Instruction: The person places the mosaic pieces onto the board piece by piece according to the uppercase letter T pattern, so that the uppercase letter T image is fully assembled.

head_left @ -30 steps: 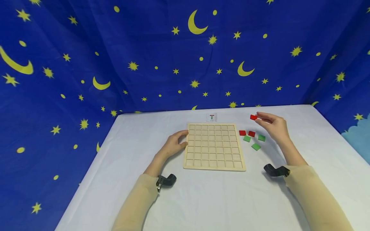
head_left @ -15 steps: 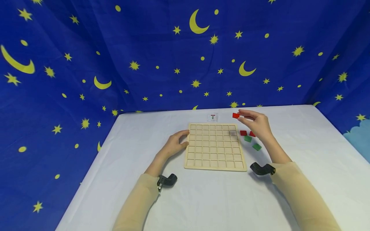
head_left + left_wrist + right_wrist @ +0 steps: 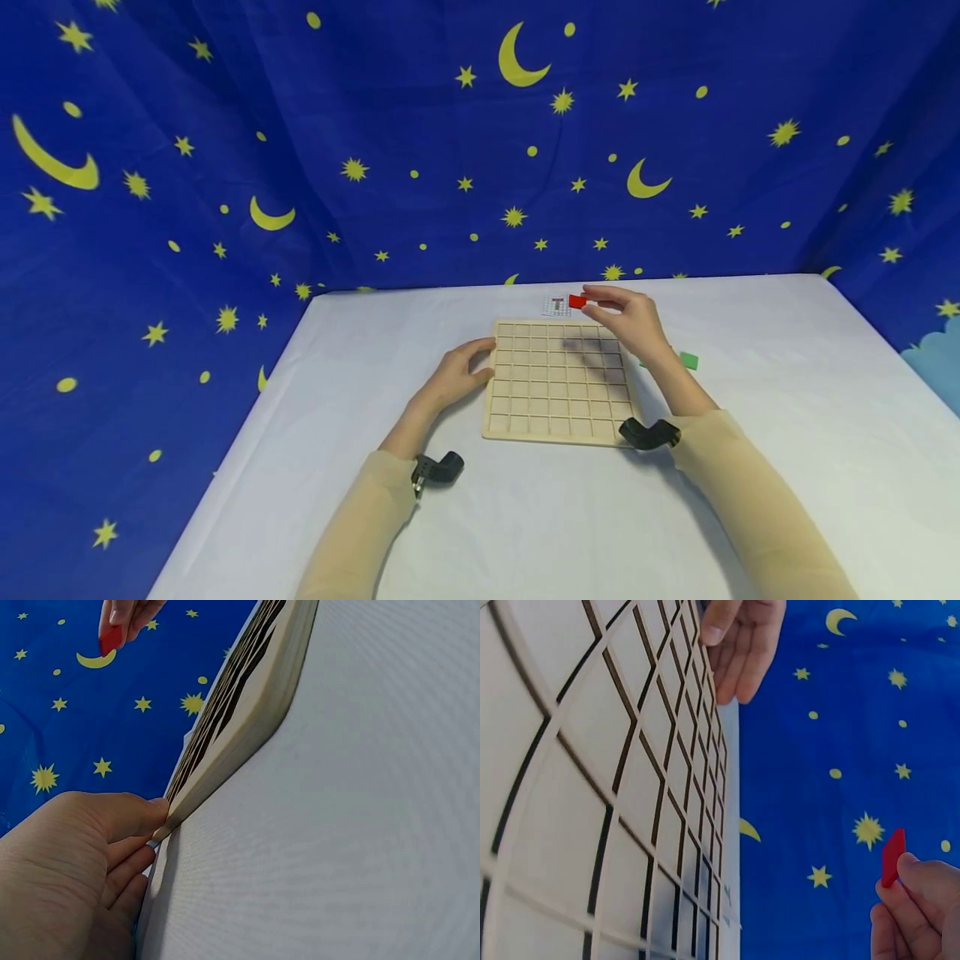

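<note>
My right hand (image 3: 632, 321) pinches a small red square tile (image 3: 577, 302) between thumb and fingertips. It is raised above the far part of a square wooden grid board (image 3: 558, 383). The right wrist view shows the same red tile (image 3: 893, 857) tilted in the fingers, apart from the grid. At the board's left edge rests my left hand (image 3: 453, 375), its thumb and forefinger spread and touching the rim. In the left wrist view, the left hand's thumb (image 3: 131, 816) lies against the board's pale edge (image 3: 247, 735).
Behind the board lies a small printed grid card (image 3: 557, 306) with a T-shaped red and green pattern. A green tile (image 3: 689, 361) shows to the right of my right forearm, which mostly hides the other loose tiles. A blue star-patterned cloth (image 3: 420, 150) stands behind the white table (image 3: 525, 517).
My right hand has carried the red tile leftward, from beyond the loose tiles to over the board's far side, beside the card. My left hand has stayed at the board's edge.
</note>
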`<control>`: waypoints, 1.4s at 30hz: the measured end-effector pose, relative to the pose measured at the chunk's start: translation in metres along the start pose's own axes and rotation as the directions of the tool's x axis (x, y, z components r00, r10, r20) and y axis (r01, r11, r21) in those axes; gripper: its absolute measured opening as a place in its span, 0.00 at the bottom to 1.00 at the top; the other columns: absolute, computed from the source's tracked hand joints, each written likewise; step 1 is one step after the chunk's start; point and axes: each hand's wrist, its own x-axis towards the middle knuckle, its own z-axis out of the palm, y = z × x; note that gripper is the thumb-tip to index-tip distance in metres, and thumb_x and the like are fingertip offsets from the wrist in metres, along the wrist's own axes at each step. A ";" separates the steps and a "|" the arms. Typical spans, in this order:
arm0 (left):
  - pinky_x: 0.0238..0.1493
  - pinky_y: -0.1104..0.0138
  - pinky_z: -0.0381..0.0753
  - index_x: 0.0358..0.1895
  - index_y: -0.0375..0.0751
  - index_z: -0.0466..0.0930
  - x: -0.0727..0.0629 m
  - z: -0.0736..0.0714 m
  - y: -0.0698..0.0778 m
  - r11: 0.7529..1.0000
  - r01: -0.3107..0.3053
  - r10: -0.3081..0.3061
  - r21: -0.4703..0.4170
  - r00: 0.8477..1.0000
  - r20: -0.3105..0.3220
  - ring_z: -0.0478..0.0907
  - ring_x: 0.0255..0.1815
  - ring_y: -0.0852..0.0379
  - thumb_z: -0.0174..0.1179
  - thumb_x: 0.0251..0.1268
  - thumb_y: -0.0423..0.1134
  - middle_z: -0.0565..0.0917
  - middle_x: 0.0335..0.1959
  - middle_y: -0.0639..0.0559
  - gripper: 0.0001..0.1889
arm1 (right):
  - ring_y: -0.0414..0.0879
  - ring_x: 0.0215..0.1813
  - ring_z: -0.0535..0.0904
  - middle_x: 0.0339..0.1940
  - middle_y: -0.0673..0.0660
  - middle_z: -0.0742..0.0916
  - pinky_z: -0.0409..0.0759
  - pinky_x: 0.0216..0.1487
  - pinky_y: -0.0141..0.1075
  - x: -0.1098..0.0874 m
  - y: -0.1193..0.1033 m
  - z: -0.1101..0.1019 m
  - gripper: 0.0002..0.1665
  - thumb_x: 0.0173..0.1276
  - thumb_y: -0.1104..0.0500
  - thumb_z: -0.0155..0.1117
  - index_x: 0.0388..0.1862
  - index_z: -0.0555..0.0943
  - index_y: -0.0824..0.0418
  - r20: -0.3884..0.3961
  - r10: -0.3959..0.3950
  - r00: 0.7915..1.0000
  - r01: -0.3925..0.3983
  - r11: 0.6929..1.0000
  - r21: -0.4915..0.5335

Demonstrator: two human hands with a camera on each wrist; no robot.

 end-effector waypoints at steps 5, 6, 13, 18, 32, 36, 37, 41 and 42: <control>0.69 0.63 0.60 0.64 0.35 0.68 0.001 0.000 -0.001 1.000 -0.026 0.026 0.017 1.000 -0.006 0.66 0.66 0.49 0.63 0.59 0.32 0.73 0.62 0.44 0.28 | 0.51 0.54 0.79 0.53 0.57 0.83 0.79 0.53 0.45 0.005 0.003 0.012 0.25 0.63 0.53 0.67 0.57 0.80 0.60 0.024 -0.014 1.000 0.014 0.999 0.029; 0.68 0.63 0.60 0.64 0.35 0.69 0.001 0.000 -0.001 0.999 -0.028 0.029 0.022 1.000 -0.008 0.66 0.66 0.49 0.63 0.59 0.32 0.74 0.62 0.44 0.28 | 0.52 0.54 0.79 0.53 0.57 0.83 0.79 0.53 0.45 0.005 0.004 0.014 0.25 0.63 0.53 0.67 0.57 0.80 0.60 0.031 -0.020 0.999 0.019 0.999 0.036; 0.69 0.62 0.59 0.65 0.34 0.68 0.000 -0.001 0.001 1.000 -0.006 0.006 0.007 1.000 0.006 0.64 0.67 0.49 0.62 0.60 0.32 0.72 0.63 0.44 0.28 | 0.52 0.54 0.79 0.53 0.58 0.83 0.79 0.53 0.45 0.007 0.008 0.033 0.26 0.63 0.53 0.67 0.58 0.79 0.62 0.072 0.000 0.997 -0.005 0.998 0.069; 0.69 0.62 0.60 0.65 0.34 0.68 -0.001 -0.002 0.003 1.000 0.007 -0.007 0.002 1.000 0.009 0.64 0.67 0.49 0.62 0.60 0.33 0.72 0.63 0.44 0.28 | 0.51 0.54 0.79 0.52 0.57 0.84 0.79 0.54 0.44 0.008 0.010 0.047 0.23 0.63 0.56 0.67 0.57 0.80 0.61 0.085 0.034 0.996 -0.039 0.998 0.057; 0.69 0.62 0.59 0.65 0.36 0.68 0.000 -0.001 0.003 1.000 0.022 -0.022 0.013 1.000 0.013 0.64 0.67 0.50 0.63 0.61 0.34 0.72 0.64 0.45 0.28 | 0.53 0.53 0.79 0.51 0.59 0.84 0.79 0.52 0.45 0.008 0.024 0.063 0.21 0.64 0.59 0.66 0.56 0.80 0.63 0.126 0.049 0.991 -0.054 0.998 0.036; 0.69 0.63 0.59 0.65 0.37 0.68 0.000 -0.001 0.002 1.000 0.024 -0.024 0.014 1.000 0.015 0.64 0.67 0.50 0.62 0.61 0.34 0.72 0.64 0.46 0.28 | 0.53 0.50 0.81 0.51 0.59 0.84 0.80 0.50 0.45 0.006 0.029 0.067 0.21 0.64 0.60 0.66 0.55 0.80 0.64 0.129 0.048 0.991 -0.048 0.999 0.001; 0.69 0.63 0.58 0.66 0.37 0.68 0.001 0.000 0.002 1.000 0.025 -0.025 0.014 1.000 0.016 0.64 0.67 0.51 0.62 0.61 0.34 0.72 0.64 0.46 0.28 | 0.53 0.49 0.81 0.50 0.59 0.84 0.81 0.49 0.45 0.005 0.030 0.068 0.21 0.64 0.61 0.66 0.55 0.80 0.64 0.126 0.043 0.991 -0.042 0.999 -0.008; 0.69 0.63 0.58 0.65 0.37 0.68 0.000 -0.001 0.001 1.000 0.022 -0.023 0.017 1.000 0.014 0.64 0.67 0.51 0.62 0.61 0.34 0.72 0.64 0.46 0.28 | 0.53 0.47 0.82 0.48 0.60 0.85 0.82 0.47 0.44 0.003 0.036 0.073 0.19 0.63 0.61 0.67 0.53 0.81 0.65 0.118 0.007 0.993 -0.002 0.999 -0.042; 0.69 0.63 0.58 0.65 0.37 0.68 0.000 -0.001 0.001 1.000 0.023 -0.023 0.017 1.000 0.012 0.64 0.67 0.50 0.63 0.61 0.34 0.72 0.64 0.46 0.28 | 0.53 0.46 0.82 0.47 0.61 0.85 0.82 0.46 0.44 0.002 0.037 0.074 0.19 0.63 0.61 0.67 0.52 0.81 0.66 0.114 0.000 0.993 0.006 0.999 -0.051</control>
